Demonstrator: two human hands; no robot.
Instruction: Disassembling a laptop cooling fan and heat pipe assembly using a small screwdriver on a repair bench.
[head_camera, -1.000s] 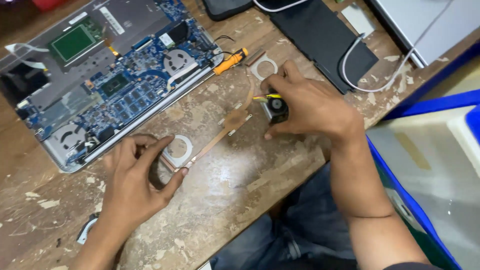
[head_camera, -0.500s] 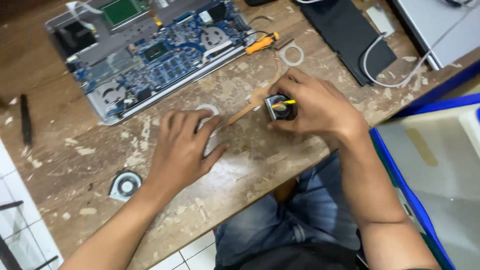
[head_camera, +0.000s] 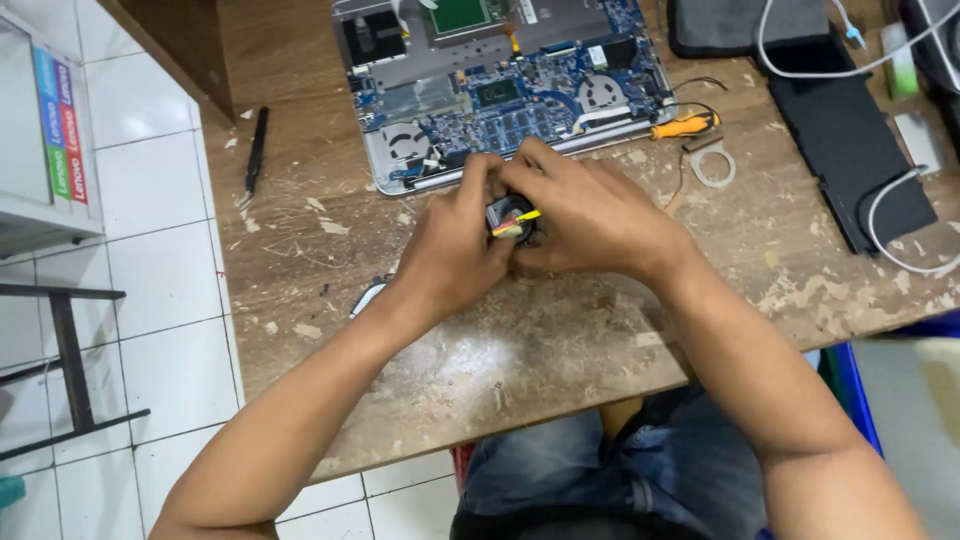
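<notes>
while we clamp both hands round small black fan (head_camera: 512, 218), left hand (head_camera: 455, 250) and right hand (head_camera: 590, 215) pressed together over it just below opened laptop (head_camera: 500, 90) on worn wooden table (head_camera: 520, 340). we judge mid-job: base cover off, board bare, fan out, still in our grip; refit not done. orange screwdriver (head_camera: 683, 125) lies beside laptop. far left, white box (head_camera: 45, 130) bears column of coloured label patches: blue, red, green, red.

Opened laptop (head_camera: 500, 90) just beyond hands
</notes>
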